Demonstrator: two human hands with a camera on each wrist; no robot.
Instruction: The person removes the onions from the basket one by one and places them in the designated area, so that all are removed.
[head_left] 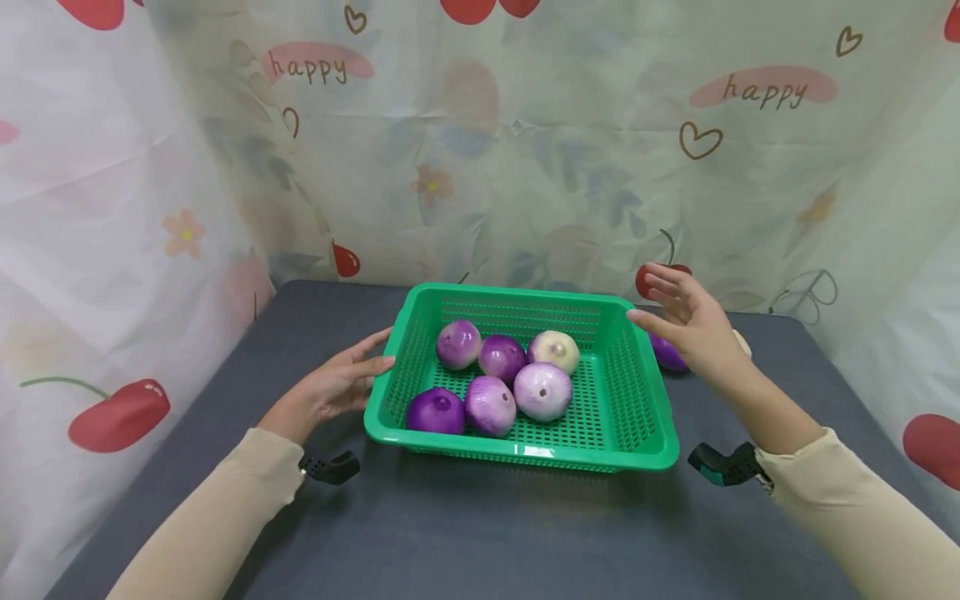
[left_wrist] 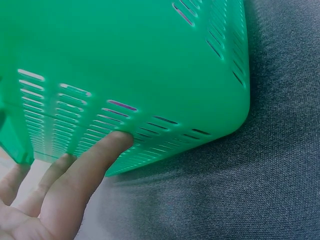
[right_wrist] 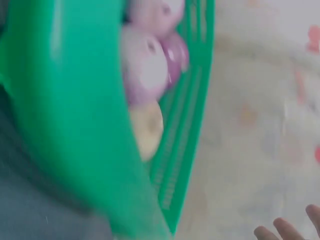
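A green plastic basket [head_left: 525,457] with slotted walls holds several onions: purple ones such as a dark onion [head_left: 436,411], a pale purple onion [head_left: 543,392] and a whitish onion [head_left: 553,350]. On its left side is my left hand [head_left: 337,387]; the left wrist view shows its fairly straight fingers [left_wrist: 85,175] against the outer wall, below the rim. My right hand [head_left: 693,325] is raised beyond the basket's right rim, fingers spread and holding nothing. Behind that hand a purple onion [head_left: 667,354] and a pale round thing [head_left: 742,342] are partly hidden.
A dark grey cloth-covered table [head_left: 480,533] lies under the basket. Printed curtains [head_left: 517,183] hang along the back and both sides. A thin looped cord [head_left: 813,292] is near the back right corner. Black straps with devices are on both wrists.
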